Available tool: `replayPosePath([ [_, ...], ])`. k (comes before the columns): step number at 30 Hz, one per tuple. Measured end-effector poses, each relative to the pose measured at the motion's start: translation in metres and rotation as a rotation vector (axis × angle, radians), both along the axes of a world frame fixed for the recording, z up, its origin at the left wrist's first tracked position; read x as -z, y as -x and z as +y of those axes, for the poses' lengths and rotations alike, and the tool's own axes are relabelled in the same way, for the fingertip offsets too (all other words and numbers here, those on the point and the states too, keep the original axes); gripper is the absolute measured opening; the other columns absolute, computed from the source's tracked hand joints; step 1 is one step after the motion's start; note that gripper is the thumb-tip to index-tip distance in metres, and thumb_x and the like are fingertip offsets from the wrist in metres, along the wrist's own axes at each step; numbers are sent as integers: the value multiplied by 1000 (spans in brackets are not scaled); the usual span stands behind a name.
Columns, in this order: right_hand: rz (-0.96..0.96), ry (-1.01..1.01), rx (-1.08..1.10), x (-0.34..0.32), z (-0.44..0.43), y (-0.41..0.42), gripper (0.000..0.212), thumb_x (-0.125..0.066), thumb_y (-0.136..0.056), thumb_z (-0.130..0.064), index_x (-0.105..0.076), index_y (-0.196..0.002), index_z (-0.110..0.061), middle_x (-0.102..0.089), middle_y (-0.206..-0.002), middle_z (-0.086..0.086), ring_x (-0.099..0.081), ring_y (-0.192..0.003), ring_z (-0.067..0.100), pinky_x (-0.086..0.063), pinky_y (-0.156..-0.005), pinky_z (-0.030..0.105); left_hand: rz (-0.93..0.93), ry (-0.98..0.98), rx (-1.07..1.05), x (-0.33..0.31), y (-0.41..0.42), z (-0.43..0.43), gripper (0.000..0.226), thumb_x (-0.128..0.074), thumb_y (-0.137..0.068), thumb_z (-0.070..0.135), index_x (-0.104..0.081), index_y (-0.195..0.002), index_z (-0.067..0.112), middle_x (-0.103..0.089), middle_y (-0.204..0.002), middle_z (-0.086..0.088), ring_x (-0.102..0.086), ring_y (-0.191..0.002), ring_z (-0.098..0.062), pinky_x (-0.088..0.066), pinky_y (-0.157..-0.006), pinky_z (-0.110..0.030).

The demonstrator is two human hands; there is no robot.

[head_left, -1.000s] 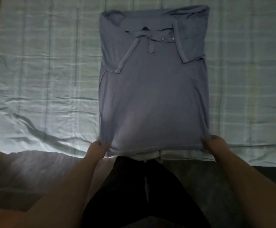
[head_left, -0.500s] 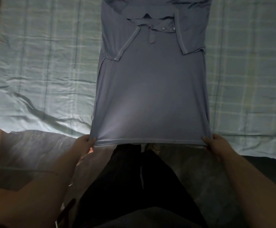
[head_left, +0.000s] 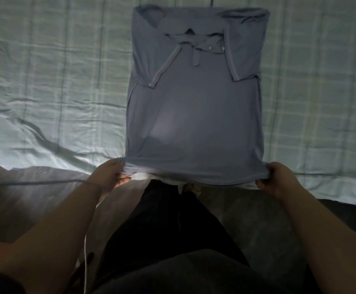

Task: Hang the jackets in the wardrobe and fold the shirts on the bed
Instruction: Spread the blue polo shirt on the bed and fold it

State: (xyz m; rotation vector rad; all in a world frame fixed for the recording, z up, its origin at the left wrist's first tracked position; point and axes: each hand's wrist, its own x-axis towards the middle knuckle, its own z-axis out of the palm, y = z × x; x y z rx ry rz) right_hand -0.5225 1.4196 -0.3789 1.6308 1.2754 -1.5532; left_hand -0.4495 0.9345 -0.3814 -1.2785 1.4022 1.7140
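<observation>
A grey-blue polo shirt [head_left: 196, 115] lies lengthwise on the bed, collar at the far end, both sleeves folded inward over its body. My left hand [head_left: 109, 177] grips the near left corner of the hem. My right hand [head_left: 278, 179] grips the near right corner. The hem is lifted slightly off the bed's near edge and stretched between the two hands.
The bed is covered by a pale green checked sheet [head_left: 56, 81], wrinkled at the near left. My dark trousers [head_left: 173, 230] and the floor show below the bed edge. A thin white cord [head_left: 85, 262] hangs by my left arm.
The hem corners have stayed in both hands. The view has tilted, so the shirt's collar end is back in sight. The hem sags a little more in the middle than before.
</observation>
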Motion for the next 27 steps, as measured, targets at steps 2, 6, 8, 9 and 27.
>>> replayPosePath([
  [2, 17, -41, -41, -15, -8, 23, 8, -41, -92, -1, -48, -92, -5, -50, -83, 9, -54, -74, 20, -53, -57, 32, 23, -33, -39, -10, 24, -3, 12, -49, -102, 13, -60, -99, 11, -59, -69, -1, -54, -62, -15, -52, -76, -38],
  [6, 90, -45, -27, -47, -27, 76, 13, -45, -95, 0, -55, -89, -4, -58, -84, 10, -56, -72, 21, -49, -62, 30, 119, -101, -9, -33, 79, -12, 16, -46, -103, 15, -61, -105, 11, -47, -59, 4, -43, -48, -4, -56, -69, -27],
  [8, 126, -59, -101, -61, -35, 106, 18, -43, -91, 2, -56, -80, -5, -53, -69, 9, -49, -57, 16, -43, -49, 25, 148, -134, 5, -43, 112, -17, 27, -44, -104, 15, -67, -91, 18, -44, -61, 3, -41, -52, -5, -55, -75, -29],
  [9, 145, -75, -142, -66, -39, 122, 21, -41, -88, 3, -55, -74, -6, -48, -63, 8, -44, -51, 15, -38, -42, 23, 156, -149, 11, -48, 129, -20, 34, -43, -104, 16, -70, -84, 22, -44, -60, 4, -41, -52, -6, -55, -76, -29],
  [27, 285, -525, -421, -10, -43, 380, 19, -62, -91, -11, -70, -108, -10, -60, -78, 3, -59, -62, 18, -48, -50, 23, 158, 12, -154, 14, 402, -70, 15, -51, -101, 20, -65, -95, 18, -69, -68, -2, -69, -56, -7, -56, -51, -23],
])
